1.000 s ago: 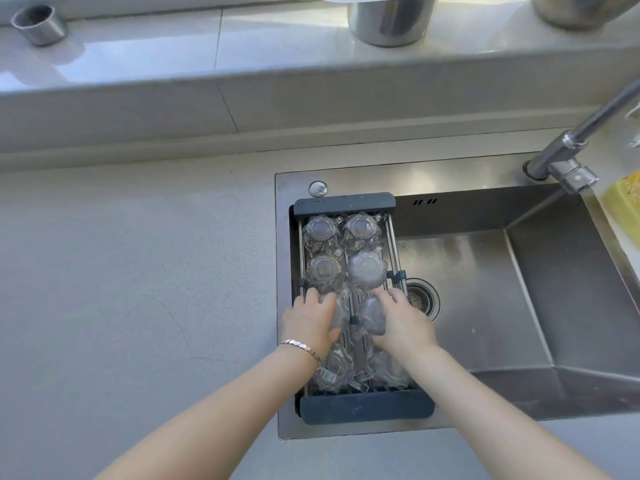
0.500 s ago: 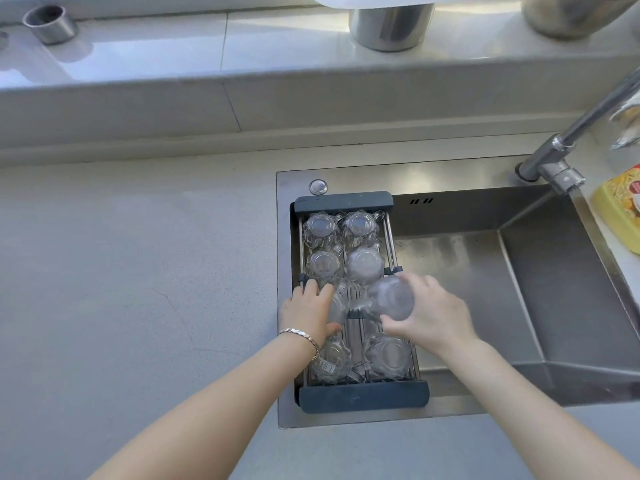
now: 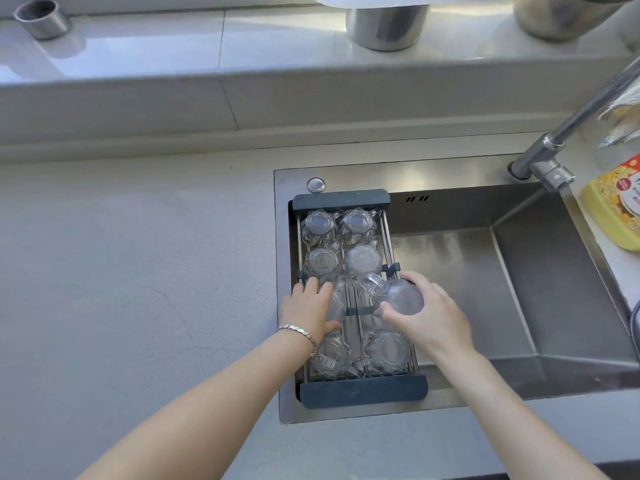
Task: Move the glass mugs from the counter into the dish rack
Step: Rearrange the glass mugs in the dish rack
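Observation:
A dark-framed dish rack (image 3: 362, 394) spans the left end of the sink, filled with several upside-down glass mugs in two columns. My right hand (image 3: 431, 315) grips one glass mug (image 3: 401, 299) by its base, tilted above the rack's right column in the third row. My left hand (image 3: 306, 306) rests on another glass mug (image 3: 336, 306) in the left column of the same row, fingers wrapped around it. Further mugs stand behind (image 3: 320, 225) and in front (image 3: 388, 351) of my hands.
The steel sink (image 3: 485, 289) lies right of the rack, with a faucet (image 3: 550, 157) over its far right corner. A yellow bottle (image 3: 614, 209) stands at the right edge. Grey counter (image 3: 138, 271) stretches left. Metal cups (image 3: 43, 19) sit on the back ledge.
My right hand lifted its mug off the rack, tipped it and moved it slightly right. My left hand stayed on its mug in the left column.

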A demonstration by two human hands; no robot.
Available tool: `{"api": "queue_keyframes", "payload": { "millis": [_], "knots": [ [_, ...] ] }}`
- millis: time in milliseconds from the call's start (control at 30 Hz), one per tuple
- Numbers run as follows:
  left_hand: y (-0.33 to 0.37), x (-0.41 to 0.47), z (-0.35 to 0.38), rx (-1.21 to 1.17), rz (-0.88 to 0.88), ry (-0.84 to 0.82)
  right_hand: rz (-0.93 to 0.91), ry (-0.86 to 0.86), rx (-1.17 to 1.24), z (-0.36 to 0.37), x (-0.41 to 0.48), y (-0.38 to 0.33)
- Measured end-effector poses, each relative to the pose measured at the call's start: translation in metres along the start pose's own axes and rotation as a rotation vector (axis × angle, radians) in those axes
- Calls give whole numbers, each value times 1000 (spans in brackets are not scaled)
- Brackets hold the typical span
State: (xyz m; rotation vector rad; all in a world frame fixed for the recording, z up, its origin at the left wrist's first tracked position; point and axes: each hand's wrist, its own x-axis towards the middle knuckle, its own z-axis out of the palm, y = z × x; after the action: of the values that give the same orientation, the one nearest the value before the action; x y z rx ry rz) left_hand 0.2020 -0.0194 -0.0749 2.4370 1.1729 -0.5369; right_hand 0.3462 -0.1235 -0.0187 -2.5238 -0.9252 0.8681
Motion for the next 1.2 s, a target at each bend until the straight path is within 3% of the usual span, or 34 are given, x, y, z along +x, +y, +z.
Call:
{"api": "queue_keyframes", "payload": {
  "millis": [167,433,667,767,933,1000,1200],
  "knots": [
    [-1,0,3,10,5,15,115,8,-199,5,6,-11],
    [-2,0,6,-13,5,36,299,-74,-267,25,28,-18],
    [-2,0,7,-10,4,37,415,-145,-190,46,51,-18],
    [-2,0,7,-10,4,35,361,-164,-150,54,51,-16],
    [-4,0,9,9,7,35,110,-184,-194,44,27,7],
    [-4,0,10,8,2,38,7,-172,-106,45,20,15],
    [-3,-2,11,-29,-36,76,20,-28,169,57,19,14]
  ]
}}
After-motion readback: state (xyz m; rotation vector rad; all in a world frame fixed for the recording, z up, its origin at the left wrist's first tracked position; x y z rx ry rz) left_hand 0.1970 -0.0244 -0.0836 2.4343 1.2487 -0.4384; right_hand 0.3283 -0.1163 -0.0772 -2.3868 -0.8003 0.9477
